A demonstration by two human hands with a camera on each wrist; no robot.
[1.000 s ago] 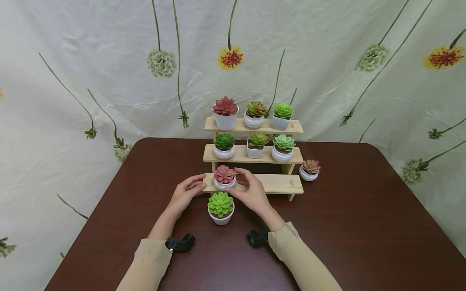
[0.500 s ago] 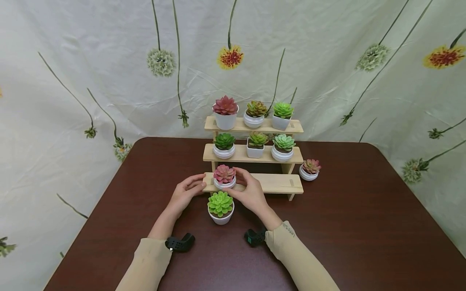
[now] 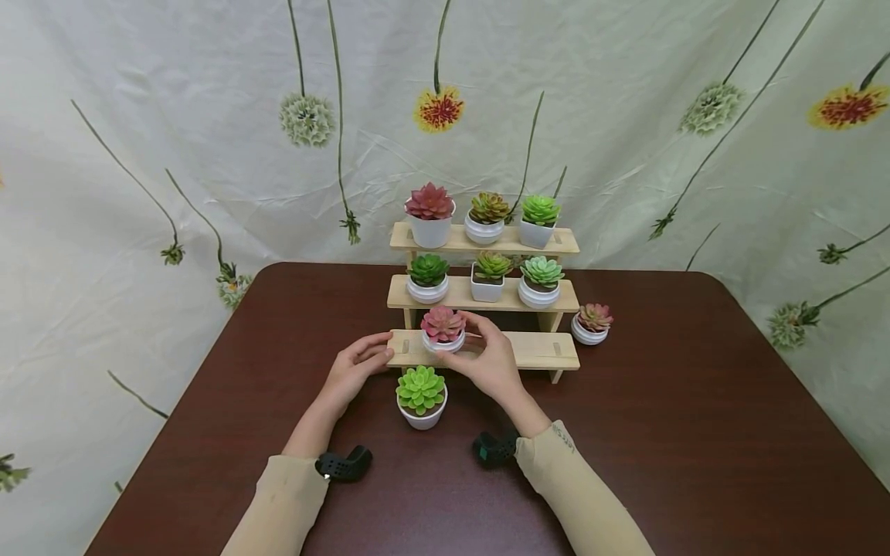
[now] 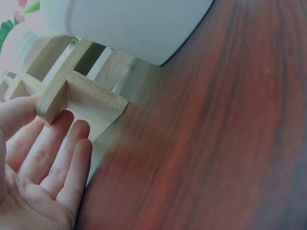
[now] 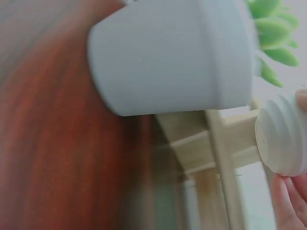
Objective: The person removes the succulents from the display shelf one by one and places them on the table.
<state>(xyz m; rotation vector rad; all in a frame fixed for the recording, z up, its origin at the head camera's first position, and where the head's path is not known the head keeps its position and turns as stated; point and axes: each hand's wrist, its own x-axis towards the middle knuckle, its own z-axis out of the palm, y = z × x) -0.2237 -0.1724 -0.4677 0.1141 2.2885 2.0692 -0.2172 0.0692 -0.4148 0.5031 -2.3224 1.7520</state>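
My right hand [image 3: 490,363] grips a white ribbed pot [image 5: 283,134] with a pink succulent [image 3: 443,323], thumb on its near side. The pot is raised over the left part of the bottom step of a three-tier wooden stand [image 3: 535,349]; its underside shows in the right wrist view. My left hand [image 3: 353,372] pinches the left end of that step [image 4: 53,98], thumb on one face and fingertips on the other. In front of the stand a bright green succulent in a white pot [image 3: 422,398] stands on the table.
The middle step holds a dark green succulent [image 3: 428,272] and two others. On the top step stand a red succulent [image 3: 429,210] and two more. Right of the stand sits a reddish succulent [image 3: 592,324] on the dark table [image 3: 681,432]. A flower-printed cloth [image 3: 612,116] hangs behind.
The pink succulent has been lifted off the left end of the bottom step and moved slightly right with my right hand. My left hand has stayed on the step's end.
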